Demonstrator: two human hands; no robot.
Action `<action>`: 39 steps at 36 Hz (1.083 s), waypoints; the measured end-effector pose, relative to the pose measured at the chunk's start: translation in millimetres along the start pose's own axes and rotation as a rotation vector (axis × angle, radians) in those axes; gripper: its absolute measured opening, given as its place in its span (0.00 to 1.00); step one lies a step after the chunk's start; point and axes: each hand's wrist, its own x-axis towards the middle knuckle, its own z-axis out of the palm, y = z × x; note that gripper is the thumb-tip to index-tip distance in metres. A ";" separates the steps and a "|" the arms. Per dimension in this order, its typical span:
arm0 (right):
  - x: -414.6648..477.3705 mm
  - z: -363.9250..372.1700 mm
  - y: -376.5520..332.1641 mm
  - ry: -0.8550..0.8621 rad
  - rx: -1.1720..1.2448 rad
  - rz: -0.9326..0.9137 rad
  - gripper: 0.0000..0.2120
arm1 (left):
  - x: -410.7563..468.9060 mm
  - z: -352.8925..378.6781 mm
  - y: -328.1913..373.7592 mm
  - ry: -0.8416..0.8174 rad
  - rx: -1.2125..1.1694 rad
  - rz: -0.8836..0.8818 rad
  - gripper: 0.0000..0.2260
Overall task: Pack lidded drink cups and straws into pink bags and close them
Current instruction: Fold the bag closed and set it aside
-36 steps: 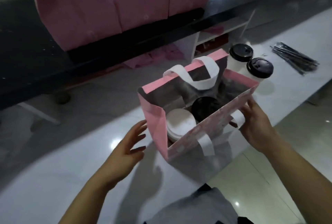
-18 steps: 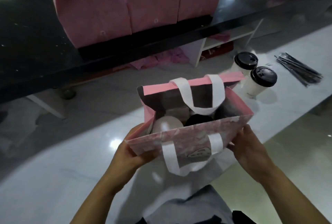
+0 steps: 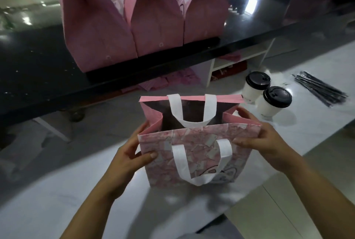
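Observation:
A pink patterned bag (image 3: 197,154) with white handles stands upright on the white table (image 3: 57,190), its mouth partly open. My left hand (image 3: 132,150) pinches its top left corner, thumb on the front panel. My right hand (image 3: 263,139) grips the top right corner. The cups inside are hidden by the front panel. Two white cups with black lids stand to the right behind the bag, one farther (image 3: 256,87) and one nearer (image 3: 273,102). A bundle of dark wrapped straws (image 3: 318,89) lies at the far right.
Three closed pink bags (image 3: 138,20) stand in a row on the black counter (image 3: 38,62) behind the table. Pink bags lie on the floor under that counter. The table's right edge drops to a tiled floor.
The bag has turned square to me and stands straighter. Both hands now hold its top corners, and the front panel has risen, hiding the cups that showed inside.

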 end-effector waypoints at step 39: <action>89.2 -71.9 1.7 -0.014 0.182 -0.029 0.12 | 66.7 42.6 47.6 0.135 0.067 -0.015 0.31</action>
